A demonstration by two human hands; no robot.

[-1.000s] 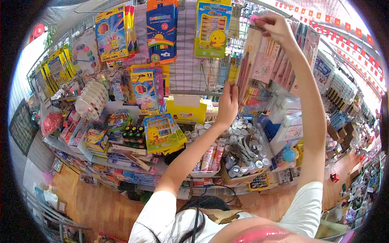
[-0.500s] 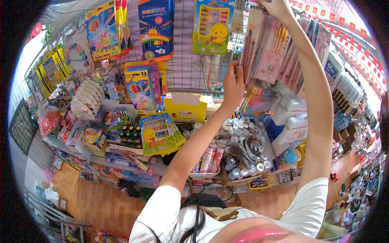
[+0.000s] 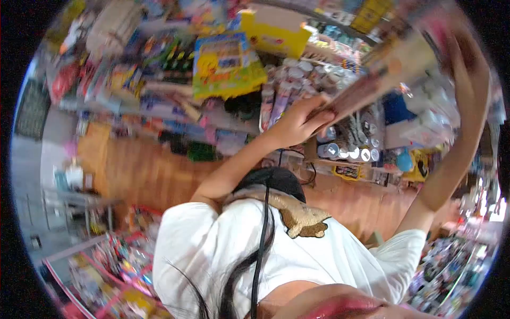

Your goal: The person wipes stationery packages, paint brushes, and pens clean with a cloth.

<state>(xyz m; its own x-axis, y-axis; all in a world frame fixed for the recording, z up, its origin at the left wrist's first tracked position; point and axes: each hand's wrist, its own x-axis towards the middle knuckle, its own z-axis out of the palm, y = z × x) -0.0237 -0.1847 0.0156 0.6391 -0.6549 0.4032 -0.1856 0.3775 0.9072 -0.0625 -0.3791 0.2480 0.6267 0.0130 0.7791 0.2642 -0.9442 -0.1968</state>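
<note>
A long flat package, blurred by motion, slants across the upper right between my hands. The lower left end of it is pinched between the thumb and fingers of my left hand, above the front of the display. My right hand is at the upper right, its fingers smeared around the package's upper end. Behind the package stand many capped containers in a box. Left of them lie yellow-green packs with a chick picture.
A yellow open box stands behind the chick packs. A dark stool-like round shape is near my body. White packages sit at the right. Racks of goods line the lower left, beyond the wooden floor.
The view has tilted down toward my body. Both hands have come away from the hanging goods, and the long package is now held between them.
</note>
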